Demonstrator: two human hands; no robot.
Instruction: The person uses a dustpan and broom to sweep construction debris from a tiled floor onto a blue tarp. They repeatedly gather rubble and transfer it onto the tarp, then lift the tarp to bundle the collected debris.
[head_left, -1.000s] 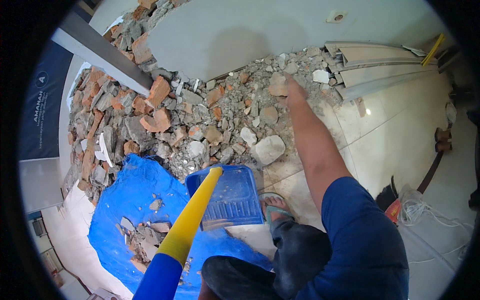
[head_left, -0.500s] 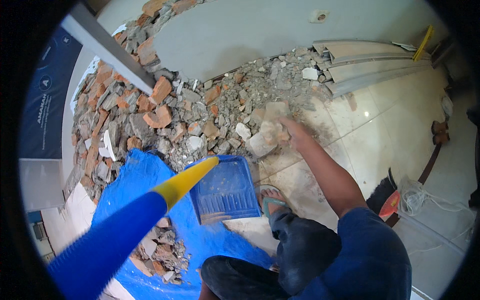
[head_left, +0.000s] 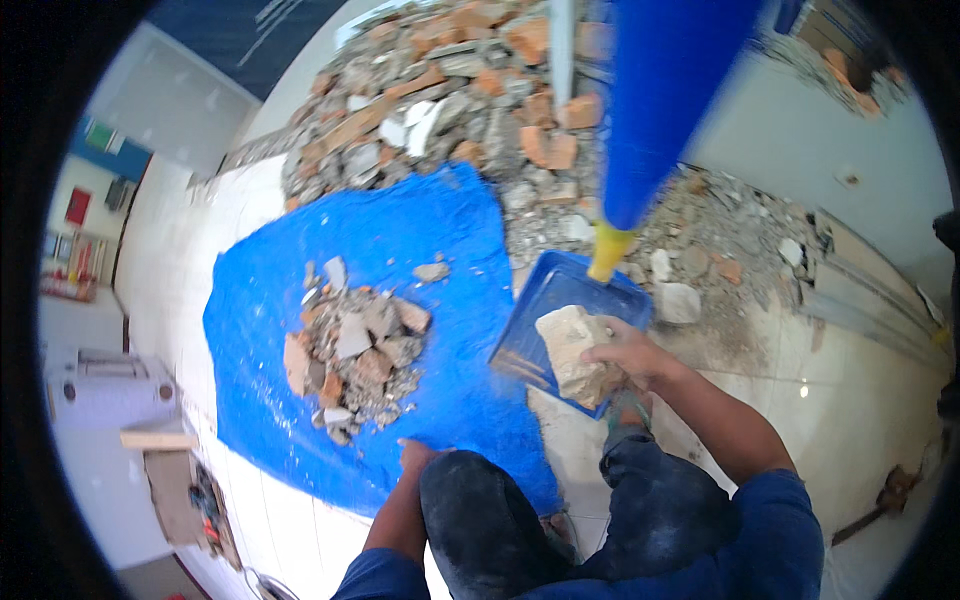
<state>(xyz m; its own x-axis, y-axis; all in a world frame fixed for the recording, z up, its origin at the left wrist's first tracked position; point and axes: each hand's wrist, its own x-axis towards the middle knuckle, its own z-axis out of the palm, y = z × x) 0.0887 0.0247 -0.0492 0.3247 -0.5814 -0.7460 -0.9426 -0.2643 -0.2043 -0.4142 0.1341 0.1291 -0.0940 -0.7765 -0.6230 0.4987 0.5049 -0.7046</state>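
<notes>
My right hand (head_left: pixel 625 352) grips a pale chunk of rubble (head_left: pixel 573 352) and holds it over the blue dustpan (head_left: pixel 545 312). The dustpan lies on the floor at the right edge of the blue tarp (head_left: pixel 400 250). Its long blue and yellow handle (head_left: pixel 655 110) rises toward the camera. My left hand (head_left: pixel 415 457) rests low on the near edge of the tarp beside my knee, mostly hidden. A small heap of broken bricks and stones (head_left: pixel 350 350) sits in the middle of the tarp.
A big pile of brick and concrete debris (head_left: pixel 470 100) spreads beyond the tarp and dustpan. Loose stones (head_left: pixel 680 300) lie right of the dustpan. Grey profiles (head_left: pixel 870 290) lie along the right. A white box (head_left: pixel 100 390) and tools (head_left: pixel 205 505) sit at the left.
My right hand pulled back from the debris pile carrying a pale chunk to the dustpan. The view swung left, so the tarp and its heap now fill the middle.
</notes>
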